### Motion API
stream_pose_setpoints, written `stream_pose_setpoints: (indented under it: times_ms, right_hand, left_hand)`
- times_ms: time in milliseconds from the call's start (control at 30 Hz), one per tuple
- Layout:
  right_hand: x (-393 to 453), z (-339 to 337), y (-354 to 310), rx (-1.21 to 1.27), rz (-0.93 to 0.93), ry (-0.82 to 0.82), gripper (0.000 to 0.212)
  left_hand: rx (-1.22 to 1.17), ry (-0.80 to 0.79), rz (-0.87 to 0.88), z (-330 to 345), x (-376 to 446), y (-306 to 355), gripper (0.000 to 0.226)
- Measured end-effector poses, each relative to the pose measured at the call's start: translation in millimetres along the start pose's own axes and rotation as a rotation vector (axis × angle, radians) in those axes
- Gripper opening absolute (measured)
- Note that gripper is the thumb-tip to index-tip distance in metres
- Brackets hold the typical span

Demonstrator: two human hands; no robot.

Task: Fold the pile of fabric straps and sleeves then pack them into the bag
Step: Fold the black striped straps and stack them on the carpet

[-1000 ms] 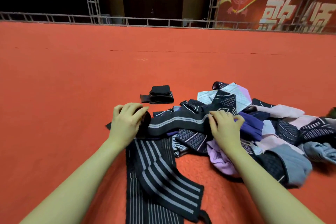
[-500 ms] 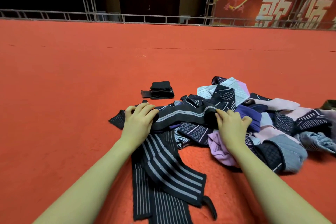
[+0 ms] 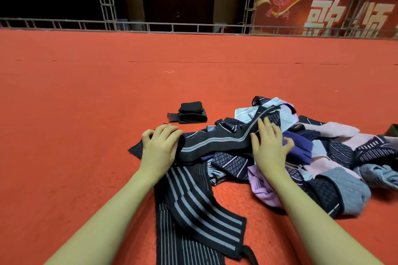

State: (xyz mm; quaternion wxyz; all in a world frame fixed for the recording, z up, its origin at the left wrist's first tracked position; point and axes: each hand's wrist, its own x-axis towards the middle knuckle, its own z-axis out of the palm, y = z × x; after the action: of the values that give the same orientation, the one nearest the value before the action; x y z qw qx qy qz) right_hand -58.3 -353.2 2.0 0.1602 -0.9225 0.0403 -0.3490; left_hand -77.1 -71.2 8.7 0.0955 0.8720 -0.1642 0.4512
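Note:
A black strap with grey stripes (image 3: 215, 142) lies across the near edge of a pile of fabric straps and sleeves (image 3: 327, 157) in black, purple, pink and grey. My left hand (image 3: 160, 146) grips the strap's left end with curled fingers. My right hand (image 3: 269, 146) lies flat on the strap's right part, fingers straight and spread over the pile. A wider black strap with grey stripes (image 3: 193, 202) trails from under my left hand toward me. One folded black strap (image 3: 191, 112) sits apart, just beyond my hands.
Everything lies on a red carpet (image 3: 86, 103) that stretches far to the left and ahead. A metal truss railing (image 3: 172, 27) borders its far edge, with a red banner (image 3: 323, 11) behind. A dark object (image 3: 393, 130) shows at the right edge.
My right hand has slid forward along the strap and flattened its fingers on it. My left hand stays on the strap's left end.

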Motion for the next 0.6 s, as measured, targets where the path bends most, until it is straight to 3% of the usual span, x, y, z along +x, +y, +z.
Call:
stream_pose_setpoints:
  times_ms: [200, 367, 600]
  right_hand:
    - [18.4, 12.3, -5.9, 0.048, 0.102, -0.197, 0.056]
    - [28.8, 24.2, -7.2, 0.089, 0.043, -0.146, 0.053]
    - [27.2, 35.5, -17.4, 0.255, -0.159, 0.005, 0.069]
  left_hand:
    - [-0.011, -0.011, -0.035, 9.0, 4.7, -3.4, 0.028]
    - [-0.024, 0.015, -0.040, 16.7, 5.7, -9.6, 0.028]
    - [-0.004, -0.035, 0.021, 1.3, -10.1, -37.3, 0.029]
